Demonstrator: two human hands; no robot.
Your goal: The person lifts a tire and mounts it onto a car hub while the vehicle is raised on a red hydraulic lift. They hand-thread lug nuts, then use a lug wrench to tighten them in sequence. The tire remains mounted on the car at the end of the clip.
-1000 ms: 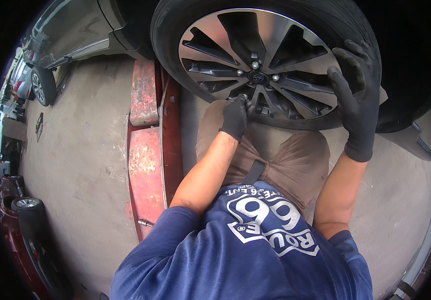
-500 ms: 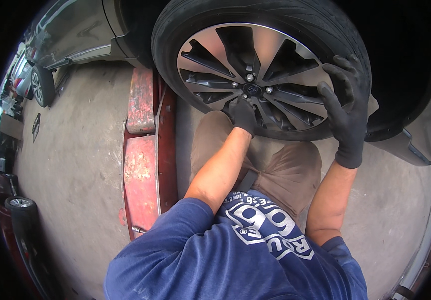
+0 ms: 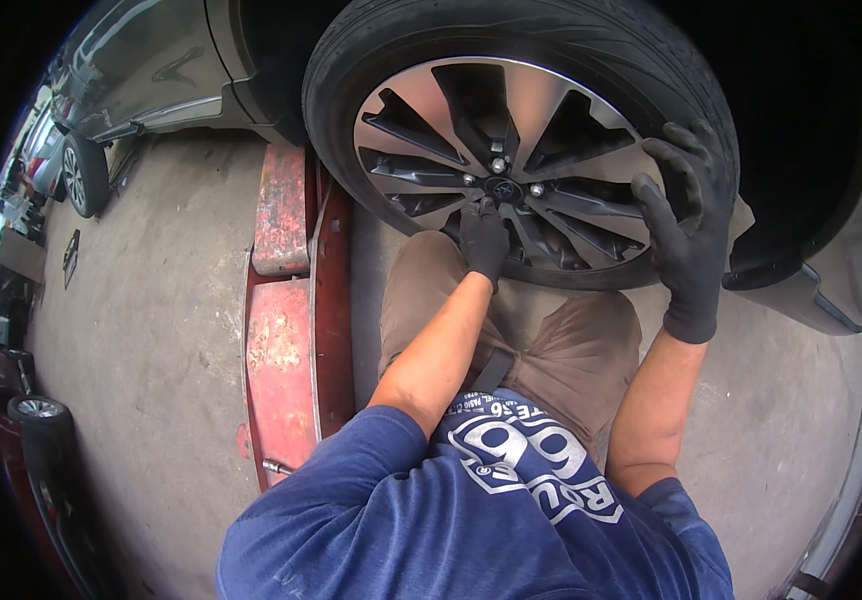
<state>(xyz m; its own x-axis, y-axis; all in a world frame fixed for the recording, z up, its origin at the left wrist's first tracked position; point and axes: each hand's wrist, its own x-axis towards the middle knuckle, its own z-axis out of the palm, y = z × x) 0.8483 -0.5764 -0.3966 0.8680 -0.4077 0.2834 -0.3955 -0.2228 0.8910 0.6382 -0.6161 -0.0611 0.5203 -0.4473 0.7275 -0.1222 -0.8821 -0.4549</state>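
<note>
A two-tone alloy wheel (image 3: 581, 165) in a black tire (image 3: 351, 60) stands upright in front of me, under a car's fender. Around its dark center cap (image 3: 503, 190) several shiny lug nuts (image 3: 537, 190) sit in their holes. Just below the cap, my gloved left hand (image 3: 486, 240) has its fingers pinched together at a lug nut, mostly hidden by the fingertips. My gloved right hand (image 3: 691, 220) grips the tire's right side, its fingers curved and the thumb apart from them.
A worn red lift arm (image 3: 286, 340) lies on the floor left of my legs, with a metal socket tool (image 3: 277, 467) on it. Beyond, a dark car body (image 3: 151, 70) and a loose wheel (image 3: 84, 172) stand. At far left is another wheel (image 3: 41, 408).
My left hand has shifted slightly at the lower lug hole, its wrist dropping a little. My right hand stays at the tire's side. The view has moved slightly.
</note>
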